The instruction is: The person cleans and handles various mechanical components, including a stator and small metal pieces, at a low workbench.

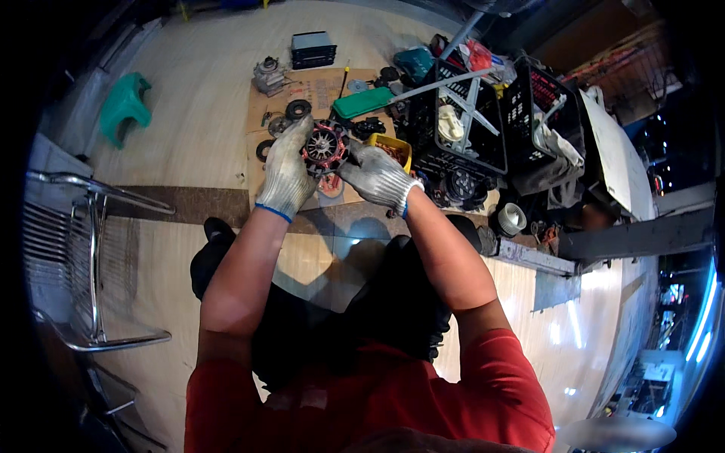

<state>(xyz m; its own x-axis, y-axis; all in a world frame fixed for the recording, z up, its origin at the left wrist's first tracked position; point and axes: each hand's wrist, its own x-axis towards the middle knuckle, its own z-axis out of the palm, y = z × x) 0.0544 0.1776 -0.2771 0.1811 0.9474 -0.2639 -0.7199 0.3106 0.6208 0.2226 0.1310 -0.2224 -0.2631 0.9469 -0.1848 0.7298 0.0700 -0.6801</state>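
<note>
A round black and red metal part [325,147], like a finned motor rotor, is held up in front of me between both hands. My left hand [287,174], in a grey work glove with a blue cuff, grips its left side. My right hand [377,175], gloved the same way, grips its right side. Below the part lies a sheet of cardboard [260,109] on the floor with several small black rings and metal pieces on it.
A yellow tray [399,145] and a green flat case [362,102] lie beside the cardboard. Black plastic crates [495,155] stand to the right. A green stool [124,106] is at far left, and a metal chair frame [91,264] stands at my left.
</note>
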